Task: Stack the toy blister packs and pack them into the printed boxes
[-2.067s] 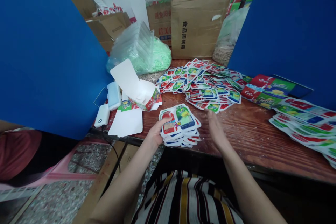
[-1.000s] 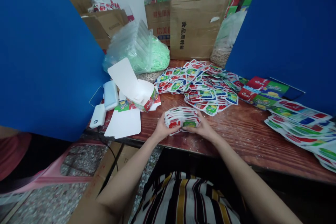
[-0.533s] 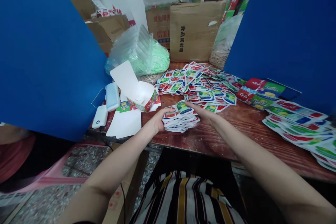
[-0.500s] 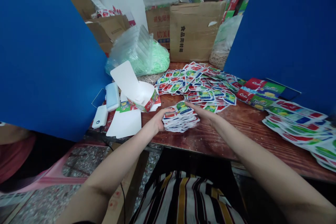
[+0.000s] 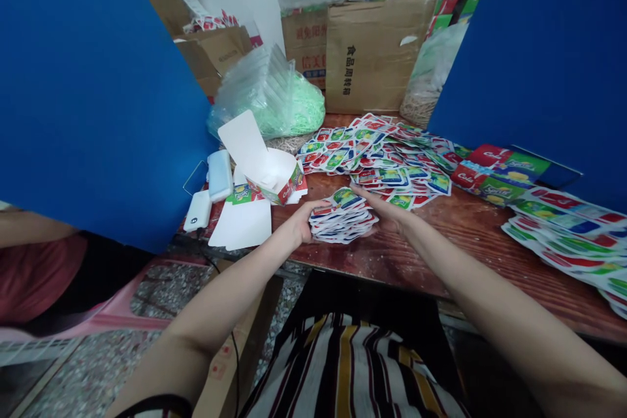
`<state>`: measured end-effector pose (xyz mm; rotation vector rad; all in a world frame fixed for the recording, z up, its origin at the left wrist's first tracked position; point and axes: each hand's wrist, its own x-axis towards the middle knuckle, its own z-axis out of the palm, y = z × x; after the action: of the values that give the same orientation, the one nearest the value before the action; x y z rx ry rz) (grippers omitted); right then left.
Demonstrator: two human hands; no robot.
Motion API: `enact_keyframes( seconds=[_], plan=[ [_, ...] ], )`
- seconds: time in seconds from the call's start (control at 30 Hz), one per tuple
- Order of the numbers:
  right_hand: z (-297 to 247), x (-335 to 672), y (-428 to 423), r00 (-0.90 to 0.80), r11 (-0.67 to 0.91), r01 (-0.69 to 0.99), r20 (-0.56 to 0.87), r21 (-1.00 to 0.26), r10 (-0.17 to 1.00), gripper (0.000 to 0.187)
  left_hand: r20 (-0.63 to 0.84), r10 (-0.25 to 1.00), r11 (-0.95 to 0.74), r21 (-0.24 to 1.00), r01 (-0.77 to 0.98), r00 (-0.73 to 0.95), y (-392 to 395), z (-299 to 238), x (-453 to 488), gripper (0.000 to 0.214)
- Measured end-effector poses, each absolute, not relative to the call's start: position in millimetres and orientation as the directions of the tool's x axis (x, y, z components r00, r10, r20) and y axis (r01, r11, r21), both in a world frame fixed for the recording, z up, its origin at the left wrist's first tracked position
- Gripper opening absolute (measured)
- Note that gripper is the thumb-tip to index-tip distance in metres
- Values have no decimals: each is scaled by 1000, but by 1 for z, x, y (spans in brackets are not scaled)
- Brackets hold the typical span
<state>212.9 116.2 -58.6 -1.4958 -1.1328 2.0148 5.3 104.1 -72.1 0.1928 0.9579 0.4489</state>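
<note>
Between my two hands a stack of small printed packets [image 5: 343,221] in red, green, blue and white rests at the table's front edge. My left hand [image 5: 304,221] grips its left side, thumb laid over the top packet. Against the right and far sides lies my right hand [image 5: 385,208], its fingers partly hidden by the stack. Just behind it spreads a loose pile of similar packets [image 5: 377,150]. Left of the stack, an opened printed carton [image 5: 279,186] with white inner flaps lies by white card sheets [image 5: 242,223].
Cola and Sprite printed boxes [image 5: 494,173] and layered packet strips [image 5: 573,235] lie on the right. Blue panels [image 5: 88,78] flank the table. A cardboard box [image 5: 377,59] and a bag of green shreds [image 5: 306,108] stand behind. Another person's sleeve [image 5: 39,274] shows at left.
The view has shifted slightly, so the scene sits a little further right. Both hands stay on the packet stack, which remains in nearly the same place on the table.
</note>
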Motion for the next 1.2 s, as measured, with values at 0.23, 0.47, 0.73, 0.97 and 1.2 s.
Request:
enact_keyframes(
  seconds=[0.23,0.47,0.73,0.97,1.2],
  plan=[
    [-63,215,117,-394,-633,93,-612,-769,686,60,-750,454,890,366,-271,480,105,-74,5,39],
    [-66,217,115,-391,-647,89,-624,-757,677,60,-723,466,885,383,-266,510,104,-74,7,40],
    [-69,219,115,-352,-662,85,-644,-744,679,57,-740,488,873,414,-258,463,104,-73,11,41],
    [-70,217,113,-341,-673,76,-654,-735,675,56,-719,460,888,383,-255,521,103,-76,9,40],
    [-76,218,113,-374,-669,-23,-615,-743,695,44,-699,577,816,466,-343,422,100,-75,14,34]
  ],
)
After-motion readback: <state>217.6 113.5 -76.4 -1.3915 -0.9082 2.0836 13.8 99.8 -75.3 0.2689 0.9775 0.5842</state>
